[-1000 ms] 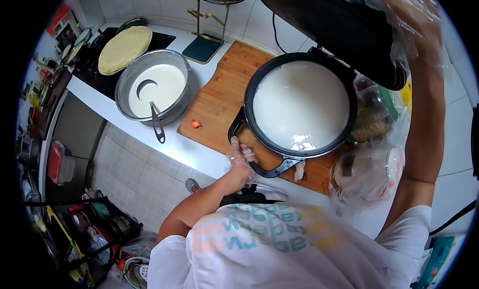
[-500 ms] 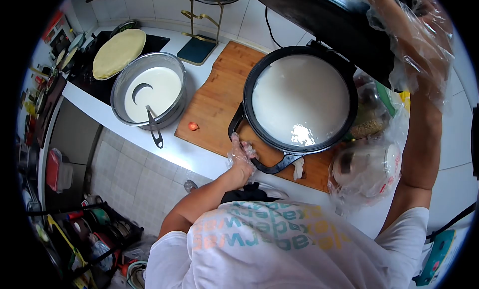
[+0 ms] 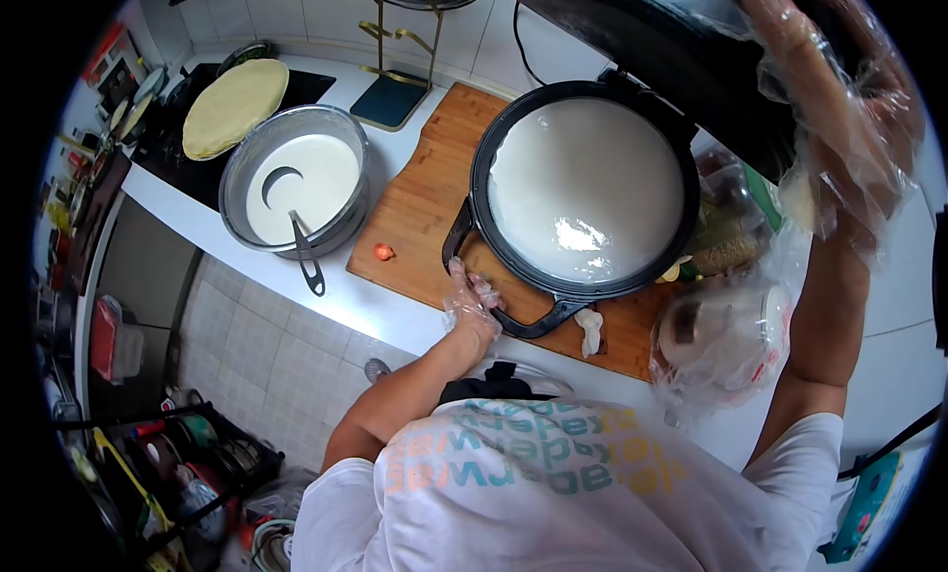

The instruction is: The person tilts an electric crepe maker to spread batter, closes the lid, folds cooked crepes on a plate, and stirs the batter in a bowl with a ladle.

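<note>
Electric griddle pan [image 3: 480, 192] just past left hand [image 3: 474, 303], which curls round front handle [image 3: 533, 329]. Right hand [image 3: 841, 98] at raised lid [image 3: 652, 50] — grip unclear. Best hold both steady — runny white batter [image 3: 588, 192] could slop.

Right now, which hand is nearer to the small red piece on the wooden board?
Left. The left hand, on the black curved handle, is close to the red piece; the right hand is farther, at the raised black lid.

Head view | looked from above the shirt [image 3: 583, 463], which filled the lower centre at close range | faced forward, steeply down | pan [image 3: 481, 185] sat farther off, upper right of centre | corners were dark
</note>
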Available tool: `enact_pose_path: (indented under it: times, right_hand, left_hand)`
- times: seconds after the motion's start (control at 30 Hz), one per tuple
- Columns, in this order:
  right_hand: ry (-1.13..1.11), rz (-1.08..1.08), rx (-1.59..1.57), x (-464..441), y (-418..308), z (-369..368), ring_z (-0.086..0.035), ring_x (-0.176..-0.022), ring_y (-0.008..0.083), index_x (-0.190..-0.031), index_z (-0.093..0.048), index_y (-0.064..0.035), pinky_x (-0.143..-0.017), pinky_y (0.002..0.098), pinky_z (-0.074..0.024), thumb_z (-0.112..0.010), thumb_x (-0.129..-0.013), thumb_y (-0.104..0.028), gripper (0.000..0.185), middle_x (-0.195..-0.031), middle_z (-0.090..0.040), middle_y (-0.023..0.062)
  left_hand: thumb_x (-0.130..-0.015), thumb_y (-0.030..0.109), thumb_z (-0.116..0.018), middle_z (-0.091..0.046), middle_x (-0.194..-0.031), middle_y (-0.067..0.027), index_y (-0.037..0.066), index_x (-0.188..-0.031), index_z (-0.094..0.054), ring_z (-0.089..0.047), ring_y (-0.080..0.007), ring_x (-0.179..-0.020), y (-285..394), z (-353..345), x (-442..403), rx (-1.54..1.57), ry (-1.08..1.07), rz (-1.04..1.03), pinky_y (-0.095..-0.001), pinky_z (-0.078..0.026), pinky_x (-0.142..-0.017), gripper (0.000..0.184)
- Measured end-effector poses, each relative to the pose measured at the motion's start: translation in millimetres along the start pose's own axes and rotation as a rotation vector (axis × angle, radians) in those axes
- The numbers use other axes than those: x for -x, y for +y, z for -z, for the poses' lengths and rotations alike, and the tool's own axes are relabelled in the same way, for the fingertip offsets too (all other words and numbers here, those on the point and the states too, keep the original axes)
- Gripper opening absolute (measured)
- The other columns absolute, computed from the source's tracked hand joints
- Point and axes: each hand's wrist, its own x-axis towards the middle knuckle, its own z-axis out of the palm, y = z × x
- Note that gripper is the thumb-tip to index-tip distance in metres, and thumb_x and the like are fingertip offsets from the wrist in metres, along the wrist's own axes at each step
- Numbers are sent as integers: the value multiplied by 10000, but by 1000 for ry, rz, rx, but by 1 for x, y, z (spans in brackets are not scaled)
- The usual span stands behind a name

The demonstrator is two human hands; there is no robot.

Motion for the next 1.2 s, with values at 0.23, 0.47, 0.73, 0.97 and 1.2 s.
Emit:
enact_pose_path:
  times: [0.23, 0.47, 0.73, 0.97, 1.2]
  right_hand:
    - [17, 2, 26, 7, 5, 15, -487, -525, 90, -813, -575, -25, -475, 225, -387, -660, -730, -151, 174, -670, -540, 51]
    - [37, 11, 60, 15, 11, 32, -490, -534, 97, -832, -573, -28, -489, 233, -393, -653, -736, -157, 179, -685, -539, 59]
    - [78, 33, 112, 20, 17, 52, -493, -543, 105, -854, -572, -32, -505, 241, -400, -644, -742, -163, 187, -701, -538, 67]
    - [97, 70, 152, 29, 25, 64, -496, -551, 112, -872, -570, -35, -518, 249, -406, -636, -748, -169, 194, -715, -537, 75]
    - [113, 133, 214, 42, 39, 71, -498, -560, 119, -891, -569, -38, -532, 257, -412, -629, -753, -174, 203, -729, -536, 82]
  left_hand:
    - [-737, 566, -592, -335, -451, 50, 183, -563, -380, -300, -102, -345, 8, -6, 6, -21, -10, -80, -237, -274, -352, 471]
    - [-749, 521, -611, -344, -458, 48, 180, -577, -379, -266, -89, -347, 23, -8, 9, 15, -10, -137, -224, -244, -367, 447]
    - [-775, 477, -608, -450, -569, 12, 123, -667, -445, -309, -77, -383, 59, -20, 7, -21, 27, -347, -216, -243, -353, 405]
    - [-792, 446, -604, -407, -543, 17, 85, -698, -450, -300, -70, -378, 74, -40, 25, -6, -24, -494, -213, -248, -348, 403]
    - [-788, 410, -624, -398, -558, 15, 97, -698, -437, -288, -82, -387, 87, -61, 49, -29, 20, -620, -212, -236, -351, 375]
